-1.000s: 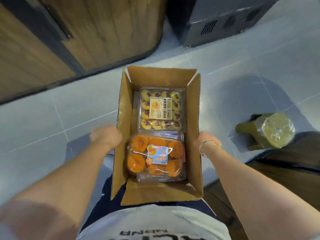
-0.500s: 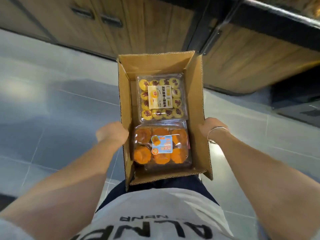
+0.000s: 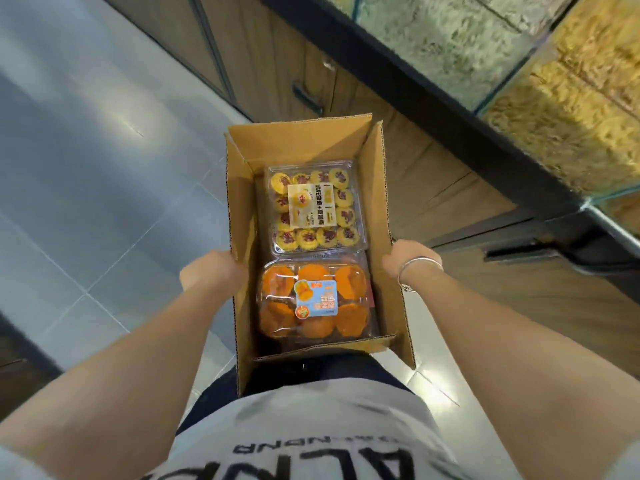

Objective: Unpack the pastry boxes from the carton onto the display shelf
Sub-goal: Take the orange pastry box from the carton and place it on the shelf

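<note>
Grey floor tiles (image 3: pixel 86 168) lie on the left, and wooden cabinet fronts (image 3: pixel 433 188) with glass-fronted bins (image 3: pixel 485 46) above them run along the right. Between them, a brown cardboard carton (image 3: pixel 377 202) with open flaps is held off the floor. The left hand (image 3: pixel 213 271) grips its left wall and the right hand (image 3: pixel 403 259), wearing a silver bracelet (image 3: pixel 415 268), grips its right wall; the fingers are hidden. Inside, a clear plastic box of yellow pastries (image 3: pixel 313 206) lies at the far end, touching a clear plastic box of orange pastries (image 3: pixel 311 303) at the near end.
</note>
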Motion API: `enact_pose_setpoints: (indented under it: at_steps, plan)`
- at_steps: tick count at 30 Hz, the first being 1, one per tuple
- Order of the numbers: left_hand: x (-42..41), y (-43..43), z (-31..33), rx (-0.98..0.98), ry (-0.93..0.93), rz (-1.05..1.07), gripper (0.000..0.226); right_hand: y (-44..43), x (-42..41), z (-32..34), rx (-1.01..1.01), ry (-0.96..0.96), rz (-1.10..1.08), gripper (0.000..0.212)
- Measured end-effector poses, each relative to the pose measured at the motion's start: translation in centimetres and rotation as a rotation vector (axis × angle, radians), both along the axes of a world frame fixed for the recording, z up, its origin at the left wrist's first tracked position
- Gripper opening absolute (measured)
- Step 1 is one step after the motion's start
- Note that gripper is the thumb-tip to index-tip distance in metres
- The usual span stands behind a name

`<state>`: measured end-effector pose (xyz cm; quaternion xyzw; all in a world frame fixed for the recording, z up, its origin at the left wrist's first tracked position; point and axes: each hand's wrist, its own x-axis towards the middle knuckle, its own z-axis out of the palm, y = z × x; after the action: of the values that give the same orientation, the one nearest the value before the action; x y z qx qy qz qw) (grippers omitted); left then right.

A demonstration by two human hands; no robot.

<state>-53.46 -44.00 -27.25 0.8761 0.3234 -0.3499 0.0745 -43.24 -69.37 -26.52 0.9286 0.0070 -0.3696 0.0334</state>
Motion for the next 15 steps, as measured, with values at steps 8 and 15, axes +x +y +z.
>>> enact_pose_setpoints:
  at_steps: [8,15]
  plan:
    - [5.3,7.5,-1.3,-0.050,-0.071,0.279,0.023,9.8,10.3,0.0,0.011,-0.008,0.235,0.030]
    - [8.5,16.1,-4.6,-0.131,-0.024,0.514,0.020,23.1,18.3,-0.5,-0.070,-0.047,0.476,0.026]
